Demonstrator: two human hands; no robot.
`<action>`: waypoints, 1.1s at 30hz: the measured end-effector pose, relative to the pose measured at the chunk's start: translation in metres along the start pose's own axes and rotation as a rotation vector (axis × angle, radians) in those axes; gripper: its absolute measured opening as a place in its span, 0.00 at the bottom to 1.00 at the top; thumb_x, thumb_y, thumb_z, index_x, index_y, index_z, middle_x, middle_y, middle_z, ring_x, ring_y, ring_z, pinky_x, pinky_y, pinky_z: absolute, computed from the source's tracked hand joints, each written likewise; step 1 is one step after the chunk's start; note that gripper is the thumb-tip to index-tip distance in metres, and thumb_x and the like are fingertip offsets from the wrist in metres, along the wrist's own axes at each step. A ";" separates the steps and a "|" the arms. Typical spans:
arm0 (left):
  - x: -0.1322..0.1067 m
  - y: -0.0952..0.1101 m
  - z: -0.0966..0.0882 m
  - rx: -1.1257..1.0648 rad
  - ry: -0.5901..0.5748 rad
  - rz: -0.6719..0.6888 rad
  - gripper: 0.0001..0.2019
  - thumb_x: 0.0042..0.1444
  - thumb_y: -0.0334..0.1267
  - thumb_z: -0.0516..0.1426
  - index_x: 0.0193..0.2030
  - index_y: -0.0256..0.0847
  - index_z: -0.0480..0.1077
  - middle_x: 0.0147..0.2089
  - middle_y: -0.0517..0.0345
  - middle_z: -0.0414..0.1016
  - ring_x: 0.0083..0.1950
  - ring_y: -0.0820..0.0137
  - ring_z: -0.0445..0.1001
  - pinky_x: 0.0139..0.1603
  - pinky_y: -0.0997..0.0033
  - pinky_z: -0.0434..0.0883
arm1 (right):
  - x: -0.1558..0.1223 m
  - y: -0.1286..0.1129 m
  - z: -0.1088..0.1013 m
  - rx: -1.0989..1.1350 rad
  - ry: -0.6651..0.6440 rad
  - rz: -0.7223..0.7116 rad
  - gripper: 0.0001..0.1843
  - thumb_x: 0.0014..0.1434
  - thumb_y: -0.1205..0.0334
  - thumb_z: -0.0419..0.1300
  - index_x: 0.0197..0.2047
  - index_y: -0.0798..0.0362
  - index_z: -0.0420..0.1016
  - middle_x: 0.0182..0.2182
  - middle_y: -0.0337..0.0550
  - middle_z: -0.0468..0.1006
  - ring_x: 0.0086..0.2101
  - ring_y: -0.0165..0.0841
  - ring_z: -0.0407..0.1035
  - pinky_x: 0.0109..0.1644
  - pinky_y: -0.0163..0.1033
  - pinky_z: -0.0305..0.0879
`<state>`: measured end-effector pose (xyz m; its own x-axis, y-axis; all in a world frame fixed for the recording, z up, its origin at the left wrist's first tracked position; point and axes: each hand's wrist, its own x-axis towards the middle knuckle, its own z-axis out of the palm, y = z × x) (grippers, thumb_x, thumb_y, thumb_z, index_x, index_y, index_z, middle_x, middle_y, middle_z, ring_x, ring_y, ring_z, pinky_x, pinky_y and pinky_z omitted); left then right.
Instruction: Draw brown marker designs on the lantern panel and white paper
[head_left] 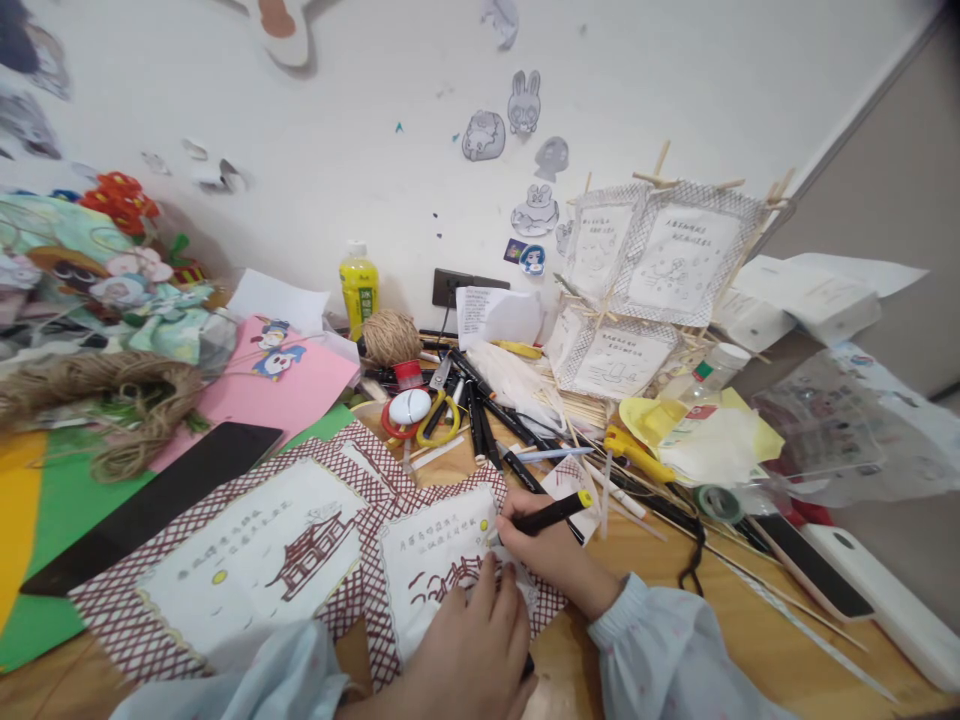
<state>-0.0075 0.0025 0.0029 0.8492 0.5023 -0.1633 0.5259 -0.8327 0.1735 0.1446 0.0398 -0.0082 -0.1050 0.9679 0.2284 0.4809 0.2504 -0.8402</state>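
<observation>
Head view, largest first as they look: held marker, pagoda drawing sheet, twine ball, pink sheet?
1. Pagoda drawing sheet
2. Pink sheet
3. Twine ball and yellow-ended marker: too alike to rank; right hand covers part of the marker.

marker (546, 515): smooth plastic | sheet (424, 545): matt paper | desk (562, 650): wood | twine ball (391, 337): rough fibre

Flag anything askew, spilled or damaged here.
No spill visible. Paper scraps curl off the wall at upper left, looking torn or part-peeled. Black markers lie heaped at odd angles behind the drawing under the left hand.
</observation>
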 end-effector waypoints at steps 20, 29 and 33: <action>-0.002 0.001 0.001 0.012 0.021 0.016 0.28 0.66 0.50 0.45 0.63 0.29 0.61 0.64 0.32 0.59 0.67 0.44 0.56 0.50 0.48 0.70 | 0.002 0.005 0.001 0.029 0.016 0.016 0.09 0.52 0.62 0.51 0.22 0.51 0.57 0.19 0.34 0.59 0.24 0.30 0.56 0.28 0.34 0.52; -0.002 -0.001 0.010 0.077 0.129 0.016 0.27 0.65 0.51 0.47 0.60 0.32 0.65 0.61 0.34 0.65 0.64 0.47 0.61 0.47 0.52 0.71 | 0.003 0.005 0.002 0.036 0.024 0.025 0.10 0.51 0.61 0.51 0.21 0.51 0.56 0.19 0.34 0.58 0.24 0.30 0.55 0.28 0.34 0.52; -0.003 -0.001 0.010 0.098 0.140 0.029 0.27 0.65 0.51 0.45 0.60 0.32 0.65 0.61 0.35 0.66 0.63 0.48 0.62 0.47 0.54 0.69 | 0.003 0.006 0.002 0.045 0.030 0.037 0.10 0.52 0.61 0.51 0.21 0.51 0.56 0.19 0.34 0.59 0.24 0.30 0.56 0.28 0.34 0.53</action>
<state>-0.0108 -0.0008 -0.0068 0.8663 0.4991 -0.0216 0.4992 -0.8629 0.0791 0.1455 0.0444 -0.0136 -0.0611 0.9755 0.2112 0.4447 0.2160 -0.8692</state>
